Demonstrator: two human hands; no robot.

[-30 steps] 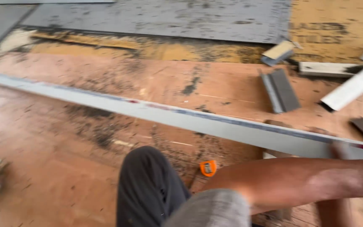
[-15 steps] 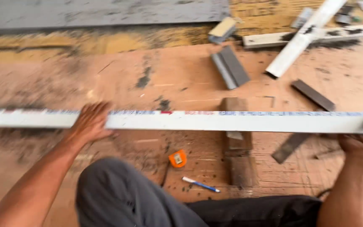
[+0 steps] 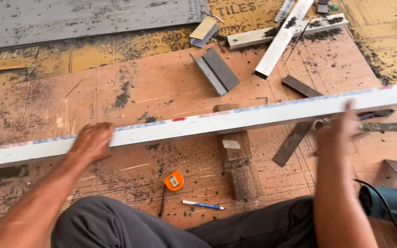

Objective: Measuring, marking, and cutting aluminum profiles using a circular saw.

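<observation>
A long white metal bar point(image 3: 253, 118) with a coloured strip along its top edge spans the whole view, its right end farther from me. It lies across a wooden block point(image 3: 236, 160) on the brown board floor. My left hand point(image 3: 91, 140) grips the bar left of centre, fingers over its top. My right hand point(image 3: 341, 127), blurred, holds the bar's near side toward the right end. My dark-trousered knees fill the bottom of the view.
An orange tape measure point(image 3: 173, 180) and a blue-and-white pen point(image 3: 203, 205) lie just before my knees. A blue power tool point(image 3: 391, 204) with a black cable sits at bottom right. Several short metal offcuts point(image 3: 217, 70) and white profile pieces point(image 3: 281, 39) lie beyond the bar.
The bar has swung from level to slanted, its right end moving away from me. My right hand has slid inward along it; my left hand stays on the left part.
</observation>
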